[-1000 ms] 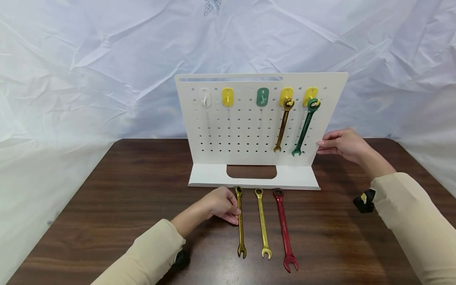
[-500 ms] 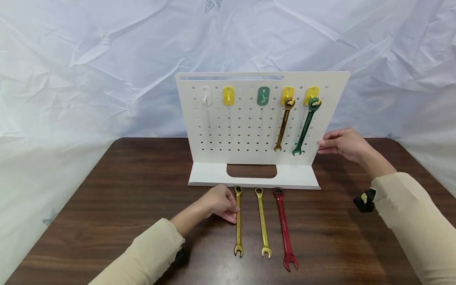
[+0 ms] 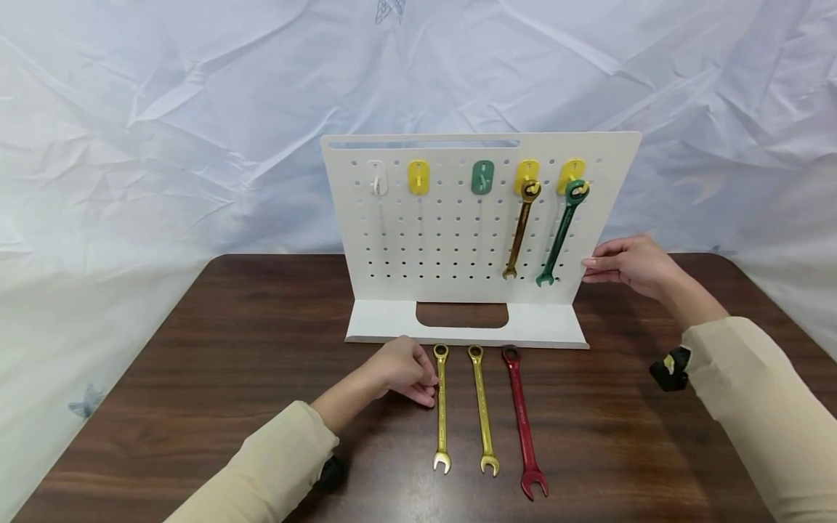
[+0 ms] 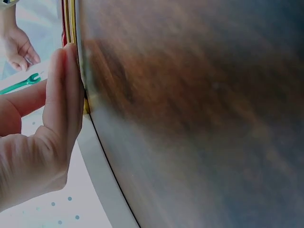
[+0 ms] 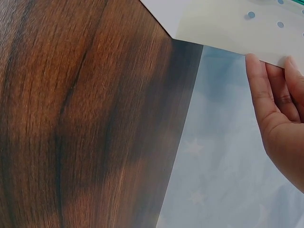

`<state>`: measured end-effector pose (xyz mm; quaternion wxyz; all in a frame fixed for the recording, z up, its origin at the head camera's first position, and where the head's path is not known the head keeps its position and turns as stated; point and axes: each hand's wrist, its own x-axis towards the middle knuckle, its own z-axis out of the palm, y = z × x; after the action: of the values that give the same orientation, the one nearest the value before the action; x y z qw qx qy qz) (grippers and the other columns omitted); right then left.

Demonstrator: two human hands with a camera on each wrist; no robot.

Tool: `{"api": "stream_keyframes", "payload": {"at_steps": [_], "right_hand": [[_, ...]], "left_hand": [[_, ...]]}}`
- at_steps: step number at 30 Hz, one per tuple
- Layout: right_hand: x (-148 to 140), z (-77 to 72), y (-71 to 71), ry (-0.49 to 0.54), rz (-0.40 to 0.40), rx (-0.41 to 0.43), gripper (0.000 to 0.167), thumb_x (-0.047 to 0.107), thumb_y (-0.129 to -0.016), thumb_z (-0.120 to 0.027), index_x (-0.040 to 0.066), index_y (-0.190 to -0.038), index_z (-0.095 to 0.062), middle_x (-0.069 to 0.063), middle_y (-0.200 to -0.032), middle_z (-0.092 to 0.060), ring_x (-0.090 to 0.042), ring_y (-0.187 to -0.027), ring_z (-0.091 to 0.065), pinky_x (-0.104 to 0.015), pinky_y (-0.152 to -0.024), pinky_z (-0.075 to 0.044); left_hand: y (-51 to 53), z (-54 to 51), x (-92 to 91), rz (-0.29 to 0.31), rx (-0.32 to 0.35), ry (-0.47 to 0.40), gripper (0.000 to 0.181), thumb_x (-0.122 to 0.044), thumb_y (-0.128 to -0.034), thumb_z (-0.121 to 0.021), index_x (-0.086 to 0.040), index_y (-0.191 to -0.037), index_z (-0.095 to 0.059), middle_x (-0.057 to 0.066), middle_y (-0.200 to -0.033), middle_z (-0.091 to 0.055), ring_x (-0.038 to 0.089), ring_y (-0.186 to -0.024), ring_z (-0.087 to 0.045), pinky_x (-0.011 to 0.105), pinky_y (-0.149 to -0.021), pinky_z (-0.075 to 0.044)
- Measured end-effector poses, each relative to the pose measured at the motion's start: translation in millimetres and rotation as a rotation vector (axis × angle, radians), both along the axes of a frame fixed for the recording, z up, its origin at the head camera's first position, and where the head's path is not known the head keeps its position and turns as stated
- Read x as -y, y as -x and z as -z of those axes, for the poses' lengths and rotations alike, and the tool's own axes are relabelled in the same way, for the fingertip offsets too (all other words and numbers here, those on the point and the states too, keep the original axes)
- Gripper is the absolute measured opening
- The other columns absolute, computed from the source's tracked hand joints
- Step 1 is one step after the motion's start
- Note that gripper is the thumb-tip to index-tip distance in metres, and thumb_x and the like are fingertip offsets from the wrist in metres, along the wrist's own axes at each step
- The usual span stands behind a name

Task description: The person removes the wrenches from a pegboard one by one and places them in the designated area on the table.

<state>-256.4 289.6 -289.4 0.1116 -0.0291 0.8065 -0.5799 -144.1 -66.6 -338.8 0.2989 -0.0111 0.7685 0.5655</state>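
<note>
Three wrenches lie side by side on the table before a white pegboard [image 3: 392, 218]: a yellow-gold one [image 3: 442, 414], a second yellow-gold one [image 3: 482, 407] and a longer red one [image 3: 521, 414]. My left hand [image 3: 404, 369] is beside the leftmost wrench, its fingertips touching that wrench's left edge. Straight fingers [image 4: 57, 95] show in the left wrist view, where the thumb's tip is hidden. At the board's right edge, my right hand [image 3: 634, 265] pinches the rim between thumb and fingers. A bronze wrench [image 3: 519, 232] and a green one [image 3: 559, 236] hang on yellow hooks.
Bare hooks sit on the board: white [image 3: 376, 178], yellow [image 3: 418, 178] and green [image 3: 482, 178]. The board's foot [image 3: 379, 319] stands on the dark wooden table [image 3: 261, 349]. Crumpled white sheeting [image 3: 261, 109] hangs behind.
The leftmost wrench has shifted slightly left, then right, and rolled, so its face now looks brighter. My left fingers moved from over its handle to its left edge. The right hand stays put.
</note>
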Motion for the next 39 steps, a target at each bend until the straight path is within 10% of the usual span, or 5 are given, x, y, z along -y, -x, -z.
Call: {"api": "stream_keyframes", "payload": {"at_steps": [39], "right_hand": [[-1, 0.4, 0.4, 0.059, -0.008, 0.019, 0.007, 0.006, -0.087, -0.061, 0.002, -0.087, -0.067, -0.005, -0.083, -0.065, -0.022, -0.078, -0.066, -0.035, -0.073, -0.056]], "left_hand": [[35.3, -18.6, 1.6, -0.039, -0.048, -0.119, 0.011, 0.006, -0.0854, -0.057, 0.008, -0.096, -0.056, 0.018, -0.084, -0.062, 0.018, -0.062, -0.063, 0.031, -0.063, -0.058]]}}
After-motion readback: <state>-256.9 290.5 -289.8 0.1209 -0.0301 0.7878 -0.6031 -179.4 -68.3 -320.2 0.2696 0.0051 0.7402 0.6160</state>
